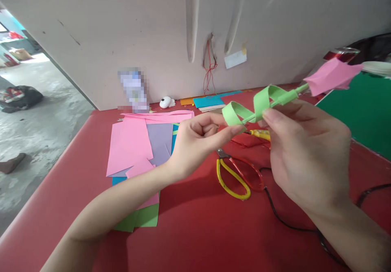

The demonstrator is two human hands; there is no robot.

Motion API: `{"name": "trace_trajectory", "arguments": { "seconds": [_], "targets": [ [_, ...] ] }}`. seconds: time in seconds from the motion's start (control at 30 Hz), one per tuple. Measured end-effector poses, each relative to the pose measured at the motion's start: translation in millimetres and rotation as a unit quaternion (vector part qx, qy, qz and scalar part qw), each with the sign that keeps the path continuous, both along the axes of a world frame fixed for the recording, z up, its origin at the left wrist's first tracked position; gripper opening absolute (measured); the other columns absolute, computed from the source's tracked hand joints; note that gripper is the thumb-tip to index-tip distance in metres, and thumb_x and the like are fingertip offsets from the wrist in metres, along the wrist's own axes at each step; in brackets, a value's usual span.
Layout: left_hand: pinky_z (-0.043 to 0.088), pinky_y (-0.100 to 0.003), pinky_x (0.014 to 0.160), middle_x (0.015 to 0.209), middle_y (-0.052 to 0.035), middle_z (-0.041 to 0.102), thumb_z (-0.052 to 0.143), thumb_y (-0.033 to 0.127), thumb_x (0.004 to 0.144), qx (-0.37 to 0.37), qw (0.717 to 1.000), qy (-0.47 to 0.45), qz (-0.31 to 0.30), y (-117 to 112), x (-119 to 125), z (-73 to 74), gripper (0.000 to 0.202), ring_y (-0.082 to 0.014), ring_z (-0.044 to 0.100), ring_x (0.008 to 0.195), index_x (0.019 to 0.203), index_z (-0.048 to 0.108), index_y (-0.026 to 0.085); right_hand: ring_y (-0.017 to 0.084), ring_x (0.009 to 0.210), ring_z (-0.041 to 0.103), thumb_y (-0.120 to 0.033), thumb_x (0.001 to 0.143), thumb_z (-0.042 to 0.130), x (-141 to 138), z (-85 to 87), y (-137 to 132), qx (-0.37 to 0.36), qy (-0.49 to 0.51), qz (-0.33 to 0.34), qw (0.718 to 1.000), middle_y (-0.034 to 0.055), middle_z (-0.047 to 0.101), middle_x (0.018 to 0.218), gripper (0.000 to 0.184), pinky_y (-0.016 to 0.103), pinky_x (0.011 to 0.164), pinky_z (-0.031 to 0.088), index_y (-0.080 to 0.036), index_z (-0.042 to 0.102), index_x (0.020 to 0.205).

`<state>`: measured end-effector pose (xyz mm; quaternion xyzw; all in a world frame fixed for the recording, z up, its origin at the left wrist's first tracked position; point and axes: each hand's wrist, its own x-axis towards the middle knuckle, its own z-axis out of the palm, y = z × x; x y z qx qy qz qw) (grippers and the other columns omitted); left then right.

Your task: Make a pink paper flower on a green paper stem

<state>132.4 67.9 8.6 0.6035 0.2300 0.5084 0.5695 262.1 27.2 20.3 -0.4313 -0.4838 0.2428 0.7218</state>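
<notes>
A paper flower (331, 78) with a pink folded head and a green paper stem is held up above the table, tilted toward the upper right. My right hand (305, 150) grips its stem between thumb and fingers. A green paper strip (262, 101) curls in loops around the stem's lower part. At the stem's lower end, my left hand (204, 141) pinches the end of the strip between thumb and index finger. Below the hands lie scissors (233, 178) with one yellow and one red handle, their blades partly hidden by my left hand.
Pink paper sheets (130, 143) overlap purple, blue and green ones at left on the red table (189, 231). A black cable (281, 219) runs along the right, near a green board (360, 113). A yellow-handled tool (259, 134) lies behind the scissors. A white wall (152, 31) rises behind.
</notes>
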Motion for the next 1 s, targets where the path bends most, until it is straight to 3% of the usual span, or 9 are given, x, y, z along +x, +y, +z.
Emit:
{"name": "trace_trajectory", "arguments": {
  "seconds": [0.2, 0.43, 0.57, 0.73, 1.0],
  "targets": [
    [0.015, -0.022, 0.044, 0.045, 0.0117, 0.019, 0.075, 0.027, 0.072, -0.009, 1.0, 0.001, -0.016, 0.5, -1.3, -0.3, 0.018, -0.0023, 0.015, 0.044, 0.07, 0.061, 0.016, 0.007, 0.074, 0.065, -0.012, 0.077, 0.065, 1.0, -1.2, 1.7, 0.01, 0.002, 0.004, 1.0, -0.0093, 0.068, 0.072, 0.018, 0.019, 0.072, 0.055, -0.028, 0.071, 0.071],
    [0.014, -0.022, 0.043, 0.042, 0.0118, 0.022, 0.074, 0.034, 0.071, -0.04, 0.999, -0.012, -0.022, 1.8, 0.3, -0.9, 0.029, -0.0017, 0.015, 0.041, 0.06, 0.053, 0.017, 0.003, 0.073, 0.064, -0.012, 0.077, 0.067, 2.2, -3.3, 2.7, 0.002, 0.006, 0.015, 1.0, -0.0107, 0.067, 0.074, 0.019, 0.015, 0.069, 0.054, -0.029, 0.072, 0.073],
    [0.014, -0.023, 0.042, 0.044, 0.0109, 0.02, 0.075, 0.037, 0.069, -0.067, 0.998, -0.008, -0.016, 3.1, 0.7, -1.2, 0.024, -0.0025, 0.015, 0.042, 0.066, 0.062, 0.017, 0.003, 0.076, 0.064, -0.013, 0.078, 0.066, 3.4, -2.5, 6.9, 0.005, 0.01, 0.011, 1.0, -0.0103, 0.067, 0.076, 0.018, 0.016, 0.072, 0.054, -0.029, 0.072, 0.073],
    [0.014, -0.022, 0.041, 0.044, 0.0101, 0.018, 0.067, 0.047, 0.075, -0.11, 0.992, -0.045, -0.046, 6.3, -0.2, -0.6, 0.033, -0.003, 0.013, 0.041, 0.064, 0.062, 0.017, 0.004, 0.078, 0.063, -0.014, 0.078, 0.065, 6.3, -1.0, 9.9, 0.001, 0.009, 0.001, 1.0, -0.0095, 0.066, 0.077, 0.018, 0.018, 0.075, 0.052, -0.029, 0.072, 0.073],
    [0.015, -0.021, 0.04, 0.044, 0.0093, 0.018, 0.054, 0.03, 0.08, -0.123, 0.988, -0.045, -0.088, 8.0, 0.4, -2.8, 0.025, -0.0037, 0.015, 0.04, 0.058, 0.054, 0.017, 0.007, 0.07, 0.054, -0.019, 0.078, 0.066, 5.9, 3.0, 9.6, -0.072, 0.057, 0.034, 0.995, -0.0051, 0.056, 0.067, 0.013, 0.021, 0.075, 0.047, -0.025, 0.07, 0.066]
  ]
}}
